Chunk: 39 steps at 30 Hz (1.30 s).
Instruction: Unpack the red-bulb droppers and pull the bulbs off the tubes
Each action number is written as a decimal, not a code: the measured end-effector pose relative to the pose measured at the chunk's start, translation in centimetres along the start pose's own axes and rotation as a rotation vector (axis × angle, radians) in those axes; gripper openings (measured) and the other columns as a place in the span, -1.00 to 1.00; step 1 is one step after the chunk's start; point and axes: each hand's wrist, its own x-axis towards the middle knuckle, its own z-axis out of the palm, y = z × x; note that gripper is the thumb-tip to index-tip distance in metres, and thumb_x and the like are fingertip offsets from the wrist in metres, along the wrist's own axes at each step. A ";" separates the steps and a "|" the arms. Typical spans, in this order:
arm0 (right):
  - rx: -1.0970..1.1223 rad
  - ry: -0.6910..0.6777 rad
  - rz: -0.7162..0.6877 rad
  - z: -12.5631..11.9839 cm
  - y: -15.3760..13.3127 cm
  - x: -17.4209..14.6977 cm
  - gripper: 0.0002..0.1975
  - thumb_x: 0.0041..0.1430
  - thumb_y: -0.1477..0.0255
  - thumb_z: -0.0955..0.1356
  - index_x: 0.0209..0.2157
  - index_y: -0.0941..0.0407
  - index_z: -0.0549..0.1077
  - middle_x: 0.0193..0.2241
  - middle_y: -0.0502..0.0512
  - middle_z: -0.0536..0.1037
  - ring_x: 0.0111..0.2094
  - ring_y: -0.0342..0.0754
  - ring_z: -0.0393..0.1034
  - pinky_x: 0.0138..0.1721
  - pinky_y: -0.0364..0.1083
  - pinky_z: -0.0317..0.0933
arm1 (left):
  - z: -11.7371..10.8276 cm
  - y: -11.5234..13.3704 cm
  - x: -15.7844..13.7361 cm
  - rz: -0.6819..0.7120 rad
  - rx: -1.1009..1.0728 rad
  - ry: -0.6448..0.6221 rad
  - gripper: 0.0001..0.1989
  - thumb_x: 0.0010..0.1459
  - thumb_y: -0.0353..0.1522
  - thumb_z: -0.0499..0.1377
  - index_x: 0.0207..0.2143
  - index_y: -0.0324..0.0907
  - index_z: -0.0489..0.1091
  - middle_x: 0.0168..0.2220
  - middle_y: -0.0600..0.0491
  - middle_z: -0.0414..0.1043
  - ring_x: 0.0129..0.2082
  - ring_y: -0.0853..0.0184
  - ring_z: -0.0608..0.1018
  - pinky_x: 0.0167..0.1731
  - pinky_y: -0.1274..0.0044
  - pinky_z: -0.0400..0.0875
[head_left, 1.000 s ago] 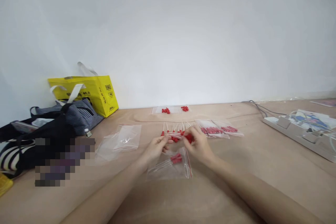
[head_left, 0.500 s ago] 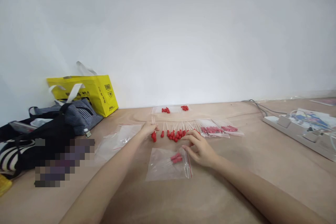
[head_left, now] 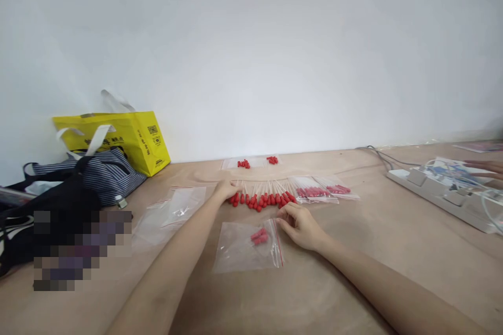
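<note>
A row of red-tipped sticks [head_left: 265, 200], thin and pale at the far ends, lies fanned across the table. My left hand [head_left: 227, 190] rests at the row's left end, its fingers stretched over the nearest sticks; the fingertips are partly hidden. Closer to me lies a clear zip-lock bag [head_left: 236, 251] with a few red-tipped sticks inside and a red line along its right edge. At that bag's upper right corner is my right hand [head_left: 296, 224], with thumb and forefinger curled together on the edge.
Filled bags [head_left: 314, 193] lie right of the row, flat clear bags [head_left: 173, 212] to the left. Another bag [head_left: 257, 162] with red tips lies near the wall. A yellow bag [head_left: 137, 141], striped bag [head_left: 118, 175], power strip [head_left: 440, 199] and another person's hand [head_left: 487, 167] flank the area.
The sticks bunched in my left hand now lie spread at the left end of the row. My right thumb and forefinger have drawn closer at the bag's corner. Another person's hand has appeared at right.
</note>
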 end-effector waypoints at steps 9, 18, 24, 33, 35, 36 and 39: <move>0.055 -0.124 0.048 0.0 -0.8 -0.2 -0.94 -0.11 0.45 0.35 -0.58 0.12 0.44 -0.63 -0.04 0.38 -0.55 -0.19 0.21 -0.49 -0.19 0.08 | 0.1 -0.8 -2.0 -0.038 0.100 0.106 -0.73 -0.11 -0.17 0.16 -0.58 -0.22 0.29 -0.74 0.13 0.32 -0.74 0.43 0.37 -0.69 0.63 0.21; 0.160 -0.063 0.060 0.8 -1.1 -0.4 -0.92 -0.10 0.44 0.36 -0.58 0.15 0.44 -0.66 -0.06 0.33 -0.60 -0.22 0.17 -0.55 -0.22 0.06 | 0.5 -1.5 -4.1 0.126 0.045 0.164 -0.73 0.01 -0.20 0.04 -0.45 -0.23 0.35 -0.50 0.01 0.45 -0.52 0.33 0.50 -0.50 0.55 0.35; 0.112 -0.158 -0.063 1.1 -1.7 -0.5 -0.89 -0.03 0.37 0.36 -0.44 0.05 0.52 -0.60 -0.02 0.34 -0.50 -0.17 0.22 -0.47 -0.20 0.12 | 0.6 -3.6 -11.2 0.486 0.144 0.243 -0.70 0.05 -0.18 0.01 -0.26 -0.14 0.36 -0.18 0.01 0.37 -0.10 0.24 0.37 -0.05 0.42 0.21; 0.168 -0.295 -0.194 1.5 -3.6 -0.2 -0.65 0.00 0.67 0.20 -0.23 0.05 0.41 -0.33 0.03 0.42 -0.25 -0.12 0.29 -0.19 -0.13 0.16 | 1.1 -4.5 -15.4 0.648 0.381 -0.224 -0.36 0.08 -0.08 -0.03 0.17 -0.08 -0.12 0.21 0.00 -0.13 0.18 0.17 0.01 0.12 0.28 -0.08; 0.092 -0.294 -0.169 2.1 -3.4 -0.1 -0.73 0.00 0.61 0.24 -0.24 0.08 0.39 -0.33 0.05 0.39 -0.25 -0.10 0.27 -0.20 -0.11 0.15 | 1.1 -4.3 -15.3 0.661 0.407 -0.229 -0.38 0.10 -0.08 -0.07 0.17 -0.09 -0.12 0.20 0.00 -0.13 0.18 0.17 -0.01 0.13 0.26 -0.13; 0.060 -0.295 -0.151 2.3 -3.3 -0.1 -0.78 0.00 0.57 0.27 -0.27 0.10 0.39 -0.33 0.06 0.37 -0.25 -0.09 0.26 -0.21 -0.10 0.15 | 1.2 -4.3 -15.3 0.666 0.412 -0.233 -0.38 0.11 -0.09 -0.08 0.17 -0.09 -0.13 0.21 0.00 -0.15 0.18 0.18 -0.02 0.13 0.27 -0.14; 0.029 -0.291 -0.111 3.0 -3.1 -0.1 -0.87 -0.02 0.49 0.32 -0.35 0.12 0.37 -0.34 0.07 0.31 -0.28 -0.09 0.24 -0.26 -0.12 0.16 | 1.1 -4.3 -15.2 0.665 0.421 -0.241 -0.39 0.12 -0.09 -0.09 0.17 -0.07 -0.15 0.21 0.03 -0.18 0.19 0.19 -0.04 0.14 0.27 -0.15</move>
